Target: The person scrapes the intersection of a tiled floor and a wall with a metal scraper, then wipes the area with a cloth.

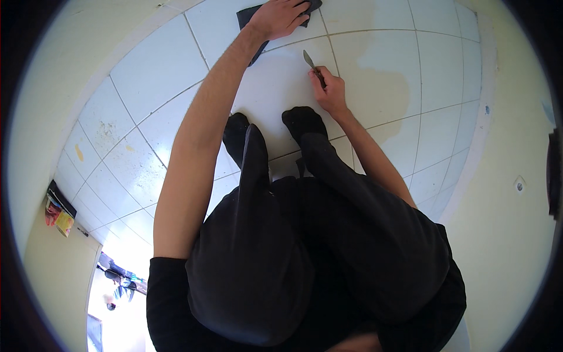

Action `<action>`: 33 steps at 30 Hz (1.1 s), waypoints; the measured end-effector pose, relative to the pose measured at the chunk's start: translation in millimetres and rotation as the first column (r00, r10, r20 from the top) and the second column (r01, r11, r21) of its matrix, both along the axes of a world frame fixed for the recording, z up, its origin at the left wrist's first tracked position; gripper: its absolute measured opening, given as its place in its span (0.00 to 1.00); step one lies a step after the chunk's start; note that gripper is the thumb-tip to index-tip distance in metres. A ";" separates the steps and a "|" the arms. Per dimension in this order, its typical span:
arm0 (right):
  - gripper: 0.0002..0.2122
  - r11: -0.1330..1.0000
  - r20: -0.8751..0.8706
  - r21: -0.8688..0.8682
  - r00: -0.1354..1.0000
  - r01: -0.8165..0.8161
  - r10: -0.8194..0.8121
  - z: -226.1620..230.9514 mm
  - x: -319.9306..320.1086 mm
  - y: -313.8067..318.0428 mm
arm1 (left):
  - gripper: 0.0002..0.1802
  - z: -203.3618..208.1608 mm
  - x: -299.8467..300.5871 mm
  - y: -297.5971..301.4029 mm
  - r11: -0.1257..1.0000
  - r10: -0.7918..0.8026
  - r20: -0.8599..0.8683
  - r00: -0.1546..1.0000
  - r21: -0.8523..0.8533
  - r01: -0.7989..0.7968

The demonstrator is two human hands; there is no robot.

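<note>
At the top of the view, my left hand is stretched far forward over a black cloth on the tiled floor. Its fingers are bent over the cloth, and part of the cloth hangs out below the wrist. My right hand is closed around the dark handle of a small knife. The short metal blade points up and to the left, a little above the tiles. Both my feet, in black socks, are planted on the floor just below the hands.
Pale floor tiles spread around me, with dirty specks and a yellowish mark at left. Cream walls border the floor. Colourful packets lie at lower left, near a bright doorway with a person beyond.
</note>
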State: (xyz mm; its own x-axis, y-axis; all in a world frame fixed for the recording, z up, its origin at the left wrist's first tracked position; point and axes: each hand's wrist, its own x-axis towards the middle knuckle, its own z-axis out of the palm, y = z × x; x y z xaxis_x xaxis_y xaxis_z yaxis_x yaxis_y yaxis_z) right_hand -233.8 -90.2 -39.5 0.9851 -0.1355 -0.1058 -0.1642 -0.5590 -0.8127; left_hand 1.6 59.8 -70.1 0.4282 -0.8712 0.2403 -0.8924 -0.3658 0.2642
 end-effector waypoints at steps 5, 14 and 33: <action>0.07 1.000 0.013 -0.005 1.000 0.001 -0.001 -2.1 -1.0 -1.4 | 0.22 1.3 -2.5 -1.7 1.000 0.001 -0.006 1.000 -0.004 -0.001; 0.07 1.000 0.002 0.015 1.000 -0.002 0.002 0.0 -0.8 -1.8 | 0.21 2.8 -6.0 -3.2 0.998 -0.018 -0.010 1.000 -0.054 0.018; 0.06 1.000 0.010 0.026 1.000 0.004 -0.004 -2.0 -1.5 -0.7 | 0.22 3.8 -16.4 0.2 0.997 -0.018 -0.054 0.998 -0.078 0.013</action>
State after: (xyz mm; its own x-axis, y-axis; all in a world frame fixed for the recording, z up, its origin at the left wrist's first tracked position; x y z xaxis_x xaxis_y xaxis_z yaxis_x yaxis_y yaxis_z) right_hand -235.3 -90.9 -41.4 0.9856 -0.1366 -0.0995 -0.1580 -0.5369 -0.8287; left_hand -14.8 60.0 -66.4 0.4289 -0.8575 0.2842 -0.8814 -0.3285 0.3394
